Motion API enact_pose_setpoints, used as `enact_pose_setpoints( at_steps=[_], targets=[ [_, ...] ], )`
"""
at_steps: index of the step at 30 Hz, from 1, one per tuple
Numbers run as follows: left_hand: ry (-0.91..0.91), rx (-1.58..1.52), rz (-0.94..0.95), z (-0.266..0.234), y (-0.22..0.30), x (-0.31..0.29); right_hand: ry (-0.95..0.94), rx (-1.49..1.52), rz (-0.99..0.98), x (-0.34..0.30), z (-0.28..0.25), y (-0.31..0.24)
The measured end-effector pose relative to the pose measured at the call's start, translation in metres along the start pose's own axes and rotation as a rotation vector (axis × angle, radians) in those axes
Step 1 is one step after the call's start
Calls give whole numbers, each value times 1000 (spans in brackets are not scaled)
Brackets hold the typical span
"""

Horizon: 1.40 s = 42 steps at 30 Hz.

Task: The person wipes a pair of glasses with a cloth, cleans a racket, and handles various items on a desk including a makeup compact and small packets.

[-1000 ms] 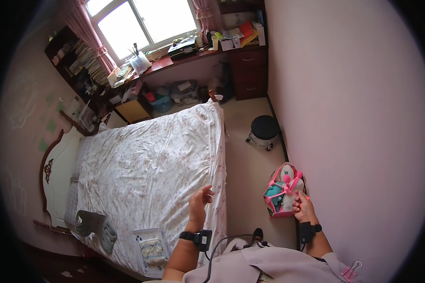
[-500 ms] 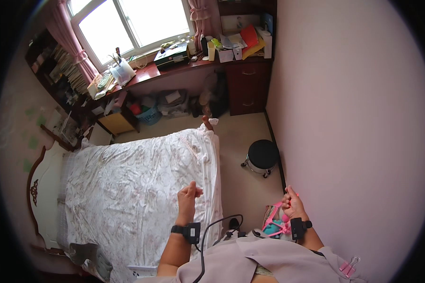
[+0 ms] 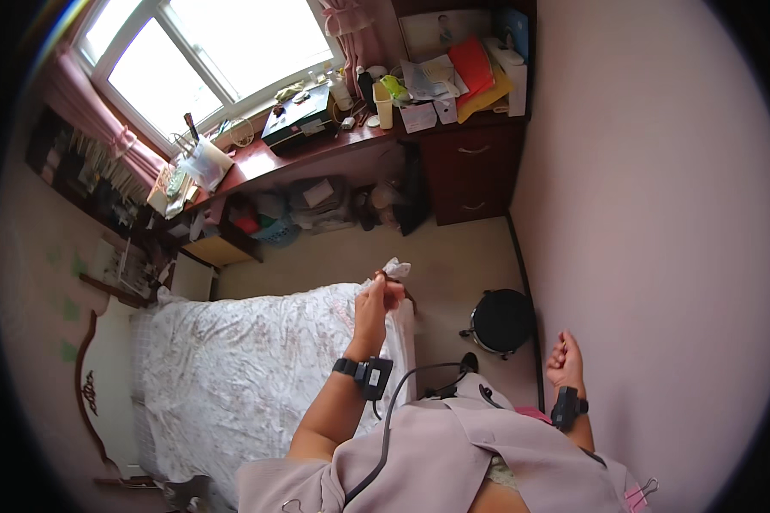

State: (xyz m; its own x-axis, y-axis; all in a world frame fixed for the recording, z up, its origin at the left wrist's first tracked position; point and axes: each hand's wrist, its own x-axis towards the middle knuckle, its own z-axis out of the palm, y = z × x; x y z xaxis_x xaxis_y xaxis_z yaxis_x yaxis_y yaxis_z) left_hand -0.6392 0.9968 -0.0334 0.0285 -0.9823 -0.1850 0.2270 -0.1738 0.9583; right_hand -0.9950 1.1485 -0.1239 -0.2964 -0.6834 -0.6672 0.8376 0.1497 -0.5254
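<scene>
Presently, in the head view, the person's left hand (image 3: 375,305) is hanging raised before the foot end of a white-sheeted, faintly patterned bed (image 3: 257,368), its fingers curling loosely; a scrap of white cloth (image 3: 397,268) is showing just beyond them, though whether they are touching or gripping anything cannot be told. The right hand (image 3: 566,363) is hovering beside the pale pink wall (image 3: 650,256), near a round, black-topped stool (image 3: 501,321), its fingers folding toward the palm; whether they are grasping anything is likewise remaining unclear. Between the right wrist and the person's beige-pink garment (image 3: 402,453), a bright pink edge, probably of the pink-trimmed toy bag (image 3: 535,414), is peeking out; whether the bag is hanging or standing is not showing. Compared with a second ago, the bag is no longer displaying its toys, while the stool and the dark red wooden table (image 3: 246,167) are appearing closer. This shift is suggesting that the person is advancing alongside the bed, and is leaving the bag's contact with the right hand unconfirmed.
</scene>
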Motion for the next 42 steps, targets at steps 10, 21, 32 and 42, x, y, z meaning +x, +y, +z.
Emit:
enact_pose_setpoints(
  at_steps=[10,21,32,42],
  targets=[
    [158,55,-38,-20,21,169,-117,-186,77,141,216,-42],
    [142,-46,-112,-26,37,390,-234,-1105,-891,272,435,-44],
    [-34,12,36,43,98,507,-389,-1632,-1354,348,622,-58],
    [15,431,273,95,113,592,-442,-1900,-1135,435,664,-72]
  ],
)
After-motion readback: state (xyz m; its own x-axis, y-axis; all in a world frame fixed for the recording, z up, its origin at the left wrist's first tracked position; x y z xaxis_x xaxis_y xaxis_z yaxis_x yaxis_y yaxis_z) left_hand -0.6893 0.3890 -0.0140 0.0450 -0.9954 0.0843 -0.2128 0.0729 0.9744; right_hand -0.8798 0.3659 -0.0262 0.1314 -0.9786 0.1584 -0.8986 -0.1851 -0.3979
